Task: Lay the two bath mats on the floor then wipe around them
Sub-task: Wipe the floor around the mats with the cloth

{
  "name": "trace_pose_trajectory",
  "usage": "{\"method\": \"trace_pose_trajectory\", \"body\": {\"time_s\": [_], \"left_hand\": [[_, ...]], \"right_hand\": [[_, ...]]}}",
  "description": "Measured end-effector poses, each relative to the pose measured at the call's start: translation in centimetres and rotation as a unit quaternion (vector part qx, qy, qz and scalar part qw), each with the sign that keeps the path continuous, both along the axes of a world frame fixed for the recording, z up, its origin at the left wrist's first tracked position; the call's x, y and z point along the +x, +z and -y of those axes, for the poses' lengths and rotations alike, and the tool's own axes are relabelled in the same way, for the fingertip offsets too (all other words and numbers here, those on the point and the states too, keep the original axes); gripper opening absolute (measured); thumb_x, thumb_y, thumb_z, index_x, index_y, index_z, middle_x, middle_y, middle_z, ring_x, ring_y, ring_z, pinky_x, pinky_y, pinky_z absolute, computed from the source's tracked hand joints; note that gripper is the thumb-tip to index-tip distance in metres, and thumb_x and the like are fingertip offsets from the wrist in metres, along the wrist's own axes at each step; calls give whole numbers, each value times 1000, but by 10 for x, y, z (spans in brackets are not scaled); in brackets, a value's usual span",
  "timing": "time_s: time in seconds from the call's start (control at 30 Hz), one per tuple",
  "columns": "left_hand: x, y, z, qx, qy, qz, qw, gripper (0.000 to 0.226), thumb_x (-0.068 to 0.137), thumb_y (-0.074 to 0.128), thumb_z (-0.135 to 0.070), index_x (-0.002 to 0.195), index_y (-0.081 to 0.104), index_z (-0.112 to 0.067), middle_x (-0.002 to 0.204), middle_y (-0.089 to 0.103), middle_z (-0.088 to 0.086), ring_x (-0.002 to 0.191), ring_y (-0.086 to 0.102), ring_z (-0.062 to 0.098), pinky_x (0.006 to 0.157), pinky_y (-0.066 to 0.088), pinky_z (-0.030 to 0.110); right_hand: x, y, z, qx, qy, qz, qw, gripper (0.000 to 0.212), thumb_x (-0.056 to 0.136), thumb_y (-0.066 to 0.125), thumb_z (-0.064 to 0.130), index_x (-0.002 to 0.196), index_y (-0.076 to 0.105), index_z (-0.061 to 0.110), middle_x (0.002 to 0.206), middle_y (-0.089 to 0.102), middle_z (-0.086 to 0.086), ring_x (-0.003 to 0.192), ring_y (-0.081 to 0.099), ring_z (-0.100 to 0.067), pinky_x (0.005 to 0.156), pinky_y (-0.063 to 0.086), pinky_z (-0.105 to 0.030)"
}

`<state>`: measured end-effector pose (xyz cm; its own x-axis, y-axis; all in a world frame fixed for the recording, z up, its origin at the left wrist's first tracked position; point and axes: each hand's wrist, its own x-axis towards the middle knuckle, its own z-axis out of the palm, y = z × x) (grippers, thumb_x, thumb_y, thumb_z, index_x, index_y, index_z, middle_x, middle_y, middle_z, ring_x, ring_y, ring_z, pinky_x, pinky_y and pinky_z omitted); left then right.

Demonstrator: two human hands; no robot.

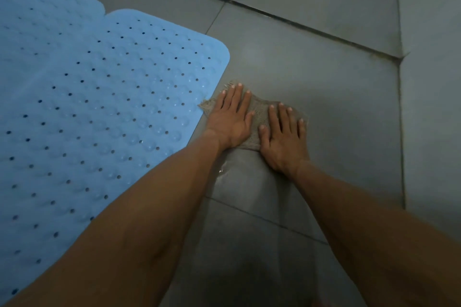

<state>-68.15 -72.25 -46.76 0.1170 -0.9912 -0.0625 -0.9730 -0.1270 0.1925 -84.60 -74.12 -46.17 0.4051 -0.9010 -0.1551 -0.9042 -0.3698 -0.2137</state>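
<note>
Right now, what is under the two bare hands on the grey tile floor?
A brownish, frayed woven cloth lies flat under the left hand and right hand, beside the blue rubber mat. The grey floor beneath the cloth is covered.

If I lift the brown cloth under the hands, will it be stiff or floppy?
Probably floppy: the brown cloth lies flat under the left hand and right hand, with frayed, wrinkled edges. It may be damp and a little heavy, since the tiled floor nearby looks wet. Its coarse weave should not slip easily.

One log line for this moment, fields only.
phase: wiping | left hand: flat on cloth | right hand: flat on cloth | cloth: beside blue bath mat
</note>
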Motion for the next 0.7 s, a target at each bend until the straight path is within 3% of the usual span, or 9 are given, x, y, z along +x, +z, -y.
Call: {"method": "trace_pose_trajectory", "body": {"time_s": [0.3,0.53,0.7], "left_hand": [[11,0,-139,-21,-43,33,998,63,101,13,-41,155,9,-8,162,4,15,150,1,28,123,2,43],[3,-6,-217,-43,-36,30,998,60,102,22,-39,152,23,-5,160,17,19,149,14,31,118,21,48],[0,-4,-265,-46,-51,21,997,59,103,24,-38,152,23,-4,160,16,19,149,11,31,118,22,48]], "right_hand": [[7,1,-149,6,-15,12,1000,66,102,14,50,159,-4,21,167,-12,-1,153,-15,-19,122,-12,-47],[-1,-4,-225,3,-13,17,1000,69,98,13,51,160,5,20,167,-6,-1,154,-8,-20,123,-8,-46],[-3,-5,-274,-5,-13,15,1000,69,99,19,50,158,17,16,167,7,-5,154,2,-23,122,-1,-48]]}}
